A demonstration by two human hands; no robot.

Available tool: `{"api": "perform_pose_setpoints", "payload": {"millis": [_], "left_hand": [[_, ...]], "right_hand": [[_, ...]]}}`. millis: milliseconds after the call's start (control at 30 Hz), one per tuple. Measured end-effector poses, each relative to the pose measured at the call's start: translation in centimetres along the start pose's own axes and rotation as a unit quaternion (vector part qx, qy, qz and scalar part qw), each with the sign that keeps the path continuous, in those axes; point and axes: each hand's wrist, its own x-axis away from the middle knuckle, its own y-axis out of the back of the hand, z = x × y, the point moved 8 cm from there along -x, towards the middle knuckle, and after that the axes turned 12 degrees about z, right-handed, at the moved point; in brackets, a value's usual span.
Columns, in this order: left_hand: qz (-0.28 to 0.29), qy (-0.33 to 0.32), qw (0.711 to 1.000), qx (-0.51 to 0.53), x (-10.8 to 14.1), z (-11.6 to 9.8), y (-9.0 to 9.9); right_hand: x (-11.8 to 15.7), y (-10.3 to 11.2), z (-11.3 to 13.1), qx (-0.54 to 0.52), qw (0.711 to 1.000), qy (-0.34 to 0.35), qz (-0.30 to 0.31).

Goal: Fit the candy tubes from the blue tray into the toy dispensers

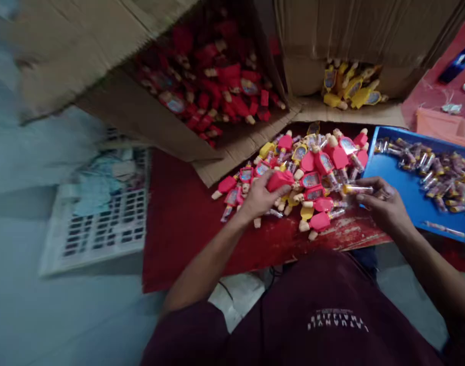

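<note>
My left hand (259,197) is closed around a red plastic piece (280,180) at the left part of a pile. Between the fingertips of my right hand (382,201) is a small clear tube with a yellow end (357,189), held level at the pile's right side. The pile (323,162) has red and yellow pieces with cream-coloured ends and shiny labels, mixed with clear tubes. It lies on the red table (179,218). The two hands are apart, with part of the pile between them.
A blue tray (392,180) holding many tubes is at the right. Behind the pile, one cardboard box (141,112) holds red pieces and another (342,30) holds yellow ones. An orange container (443,127) stands at the far right. A white grated crate (102,223) is left of the table.
</note>
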Motion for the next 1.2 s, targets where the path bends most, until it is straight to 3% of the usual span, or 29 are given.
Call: {"api": "perform_pose_setpoints", "payload": {"millis": [133,200,300,433,633,800,933,1067,1133,1200], "left_hand": [[0.130,-0.089,0.988,-0.002,4.5,-5.4,-7.1],[0.161,-0.119,0.979,-0.037,6.1,-7.0,-9.2],[0.181,-0.137,0.969,-0.098,7.6,-7.8,-11.1],[0.189,-0.143,0.960,-0.150,8.8,-7.9,-13.0],[0.201,-0.165,0.950,-0.173,9.9,-8.6,-15.5],[0.204,-0.160,0.915,-0.309,10.9,-8.5,-17.2],[0.207,-0.186,0.869,-0.409,12.0,-9.1,-18.3],[0.221,-0.221,0.829,-0.463,12.5,-9.0,-19.2],[0.235,-0.202,0.841,-0.443,12.1,-8.3,-19.0],[0.245,-0.162,0.870,-0.396,11.6,-7.4,-18.3]], "right_hand": [[1.9,-2.7,1.8,0.121,0.988,0.077,0.050],[3.2,-3.5,2.0,0.172,0.976,0.110,0.075],[5.3,-4.1,1.3,0.202,0.961,0.137,0.129],[7.7,-3.4,-0.3,0.217,0.951,0.155,0.154],[10.0,-1.6,-3.4,0.165,0.976,0.107,0.091],[11.3,-1.6,-5.3,0.153,0.983,0.080,0.067],[11.4,-1.6,-8.0,0.066,0.996,-0.035,0.054],[11.6,-2.3,-11.4,0.034,0.977,-0.180,0.107],[11.4,-2.3,-11.2,0.112,0.974,-0.144,0.133],[11.2,-2.3,-9.2,0.225,0.965,-0.019,0.134]]}}
